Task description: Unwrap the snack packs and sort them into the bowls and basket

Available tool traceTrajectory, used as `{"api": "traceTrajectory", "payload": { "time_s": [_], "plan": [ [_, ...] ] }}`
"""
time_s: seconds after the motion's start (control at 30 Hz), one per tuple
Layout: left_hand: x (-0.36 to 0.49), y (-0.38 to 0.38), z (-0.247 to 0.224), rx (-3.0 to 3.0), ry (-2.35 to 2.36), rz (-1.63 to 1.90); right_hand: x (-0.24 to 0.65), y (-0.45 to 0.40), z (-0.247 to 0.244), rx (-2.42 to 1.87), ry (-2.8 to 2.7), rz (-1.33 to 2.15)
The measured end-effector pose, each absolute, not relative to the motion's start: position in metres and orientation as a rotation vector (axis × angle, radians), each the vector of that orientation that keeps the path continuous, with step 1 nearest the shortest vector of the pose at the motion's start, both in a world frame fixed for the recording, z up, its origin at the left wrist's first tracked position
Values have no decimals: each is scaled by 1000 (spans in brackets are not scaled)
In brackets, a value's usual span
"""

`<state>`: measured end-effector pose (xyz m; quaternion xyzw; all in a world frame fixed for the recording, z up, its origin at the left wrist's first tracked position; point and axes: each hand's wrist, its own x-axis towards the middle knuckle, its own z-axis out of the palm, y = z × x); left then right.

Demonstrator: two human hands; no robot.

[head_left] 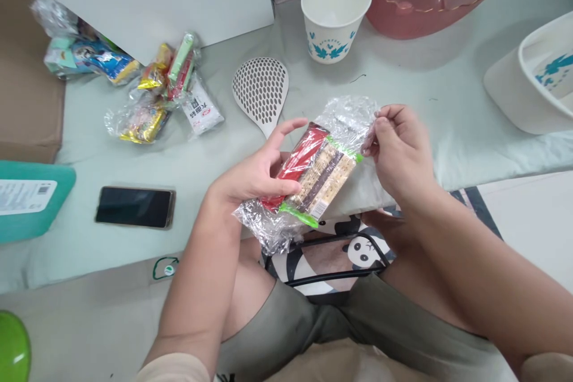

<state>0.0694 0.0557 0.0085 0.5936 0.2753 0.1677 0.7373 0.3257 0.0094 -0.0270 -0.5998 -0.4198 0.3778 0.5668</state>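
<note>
My left hand [264, 170] is wrapped round a clear plastic bag [347, 122] of snacks, its thumb across the front and its index finger raised. Inside the bag lie a red wrapped snack [304, 158] and a sandwich-style biscuit pack [329, 176] with bright green ends and a dark middle layer. My right hand [400, 149] pinches the upper right corner of the same bag, fingers pressed together. The bag is held tilted above the table's front edge, its crumpled lower end hanging over my lap. Behind it a grey perforated skimmer [262, 89] lies on the cloth, its handle partly hidden.
Several wrapped snacks [154, 110] lie at the back left beside a large white box [179, 0]. A phone [135, 207] rests at left near a teal container [40, 197]. A paper cup [333, 24], a pink bowl [403, 12] and a white bin [514, 89] stand at the right.
</note>
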Motion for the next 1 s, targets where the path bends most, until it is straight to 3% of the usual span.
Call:
{"api": "traceTrajectory", "payload": {
  "time_s": [0.1, 0.3, 0.5, 0.7, 1.0],
  "plan": [
    [75, 54, 3, 1354, 666, 551, 316, 4, -17, -1314, -729, 1162],
    [94, 51, -11, 1561, 844, 717, 289, -14, -10, -1046, -884, 1716],
    [106, 54, -1, 1907, 1214, 899, 287, -10, -15, -1171, -831, 1526],
    [117, 41, 26, 2096, 1112, 330, 292, -9, -17, -1382, -928, 1454],
    [100, 48, 24, 1810, 984, 385, 293, -8, -14, -1403, -1011, 1421]
  ]
}}
